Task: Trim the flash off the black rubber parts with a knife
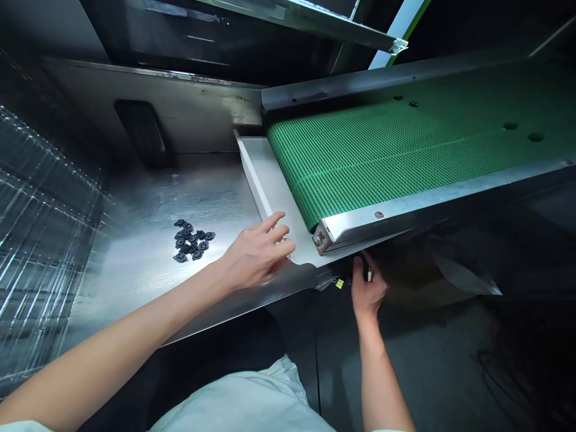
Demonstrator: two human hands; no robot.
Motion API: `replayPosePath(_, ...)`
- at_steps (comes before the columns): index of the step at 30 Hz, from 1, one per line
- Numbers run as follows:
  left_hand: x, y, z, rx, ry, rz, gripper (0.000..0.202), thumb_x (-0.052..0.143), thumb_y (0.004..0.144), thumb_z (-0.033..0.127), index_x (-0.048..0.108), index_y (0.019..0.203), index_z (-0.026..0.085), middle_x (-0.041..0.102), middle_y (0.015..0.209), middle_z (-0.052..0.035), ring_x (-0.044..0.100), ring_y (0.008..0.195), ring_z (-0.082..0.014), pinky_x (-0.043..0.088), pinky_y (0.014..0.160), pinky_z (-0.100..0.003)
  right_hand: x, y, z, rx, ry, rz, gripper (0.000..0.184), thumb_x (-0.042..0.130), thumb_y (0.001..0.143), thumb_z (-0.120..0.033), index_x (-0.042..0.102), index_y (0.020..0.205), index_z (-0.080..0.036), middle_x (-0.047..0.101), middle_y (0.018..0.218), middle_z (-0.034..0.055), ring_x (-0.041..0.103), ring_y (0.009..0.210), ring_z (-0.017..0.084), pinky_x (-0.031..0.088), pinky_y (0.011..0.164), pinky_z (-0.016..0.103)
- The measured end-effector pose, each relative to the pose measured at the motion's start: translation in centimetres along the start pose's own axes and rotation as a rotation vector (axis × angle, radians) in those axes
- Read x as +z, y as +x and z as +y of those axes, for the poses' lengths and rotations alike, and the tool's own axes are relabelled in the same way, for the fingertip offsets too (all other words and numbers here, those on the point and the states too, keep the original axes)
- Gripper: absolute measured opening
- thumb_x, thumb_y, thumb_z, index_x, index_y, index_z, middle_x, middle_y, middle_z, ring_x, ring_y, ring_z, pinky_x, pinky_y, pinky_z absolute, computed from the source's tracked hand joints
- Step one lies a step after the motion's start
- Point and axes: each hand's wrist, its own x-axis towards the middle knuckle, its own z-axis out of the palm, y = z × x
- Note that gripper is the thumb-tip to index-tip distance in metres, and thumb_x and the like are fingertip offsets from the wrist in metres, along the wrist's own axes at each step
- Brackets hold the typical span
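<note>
My left hand is at the front end of a white tray, its fingers bent over the raised left rim; the thumb is hidden. This tray sits beneath the end of a green conveyor belt. Below the belt's metal side rail, my right hand is closed with its fingers curled. A small pale tip shows by those fingers, but what they hold is too dark to make out. To the left of my left hand, several small black round parts lie in a loose pile on a metal table.
Dark parts lie on the far part of the belt. A black oblong piece is at the table's back wall. Clear plastic sheeting hangs on the left. Near my right hand is a small yellow tag; a metal bar crosses overhead.
</note>
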Motion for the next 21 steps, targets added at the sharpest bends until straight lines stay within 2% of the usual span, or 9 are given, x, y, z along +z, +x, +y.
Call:
replayPosePath(4,0.4,0.4,0.4,0.000,-0.048,0.016,0.008,0.053,0.096,0.021,0.060,0.099,0.019,0.063,0.118,-0.0146,0.036,0.148,-0.0396,0.056,0.090,-0.044,0.2,-0.2,0.0,0.041,0.026,-0.021,0.050,0.058,0.098,-0.055,0.076,0.119,-0.013,0.074,0.116,0.0166,0.071,0.107,0.031,0.054,0.095,0.042)
replayPosePath(10,0.7,1.1,1.4,-0.026,-0.022,-0.003,0.014,0.048,0.098,0.021,0.061,0.103,0.017,0.062,0.115,-0.0172,0.038,0.147,-0.0383,0.051,0.096,-0.048,0.1,-0.3,-0.3,0.073,0.019,-0.013,0.053,0.057,0.097,-0.059,0.076,0.120,-0.015,0.073,0.117,0.0176,0.069,0.110,0.032,0.053,0.097,0.043)
replayPosePath(16,0.8,1.0,1.8,-0.068,-0.005,0.021,0.015,0.051,0.095,0.020,0.060,0.107,0.015,0.057,0.136,-0.0231,0.035,0.150,-0.0385,0.047,0.105,-0.050,-0.9,0.2,0.3,0.025,0.000,-0.127,0.055,0.056,0.096,-0.059,0.074,0.124,-0.015,0.072,0.121,0.0169,0.069,0.111,0.031,0.054,0.096,0.041)
replayPosePath(19,1.0,1.0,1.7,-0.069,-0.027,0.047,0.015,0.052,0.095,0.019,0.060,0.107,0.014,0.052,0.145,-0.0250,0.036,0.150,-0.0385,0.048,0.107,-0.052,-1.1,0.4,0.3,0.021,0.000,-0.132,0.053,0.057,0.096,-0.058,0.075,0.122,-0.016,0.073,0.121,0.0159,0.069,0.112,0.031,0.054,0.096,0.041)
replayPosePath(21,0.6,0.4,2.1,-0.094,-0.057,0.085,0.021,0.051,0.096,0.019,0.059,0.115,0.015,0.045,0.154,-0.0248,0.036,0.150,-0.0368,0.045,0.111,-0.055,-1.0,0.4,0.1,0.044,0.005,-0.124,0.053,0.057,0.095,-0.058,0.075,0.122,-0.016,0.073,0.120,0.0153,0.069,0.111,0.030,0.054,0.096,0.041)
